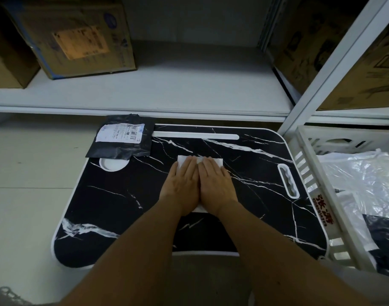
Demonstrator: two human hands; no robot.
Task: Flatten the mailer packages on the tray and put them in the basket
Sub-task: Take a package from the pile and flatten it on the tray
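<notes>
A black marble-patterned tray (114, 208) lies on the floor in front of me. At its middle lies a small white mailer (218, 161), mostly hidden under my hands. My left hand (183, 180) and my right hand (216, 181) rest side by side on it, palms down, fingers flat and together. A black mailer (134, 146) with a white shipping label lies flat over the tray's far left corner. The white slatted basket (310, 173) stands at the tray's right edge and holds clear and black mailers (365, 180).
A white metal shelf (167, 93) runs behind the tray, with cardboard boxes (78, 38) at its left. A white shelf post (321, 74) rises at the right, with another box (354, 69) behind it. Pale floor tiles (30, 173) lie left of the tray.
</notes>
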